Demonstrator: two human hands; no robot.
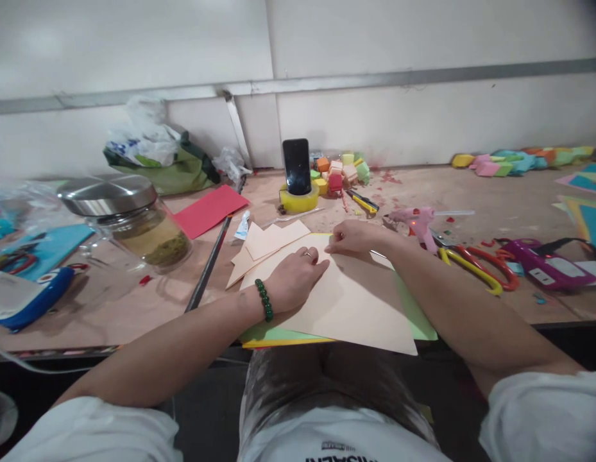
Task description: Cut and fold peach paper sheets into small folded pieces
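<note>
A large cream sheet of paper [355, 308] lies at the table's front edge, over green [417, 314] and yellow sheets. My left hand [298, 277], with a green bead bracelet and a ring, rests on it, fingers curled and pressed to the paper. Beside it, my right hand [353, 237] is closed in a pinch at the sheet's far edge; its fingertips are partly hidden. A thin metallic piece [382, 258] shows under my right forearm. Cut cream pieces with pointed corners [273, 240] lie just beyond my left hand.
To the left stand a glass jar [144, 237], a red sheet [211, 210] and a dark rod [208, 266]. A phone [296, 167] leans in a yellow tape roll [300, 200]. A pink glue gun [419, 226], scissors [480, 268] and a purple device [548, 264] lie right.
</note>
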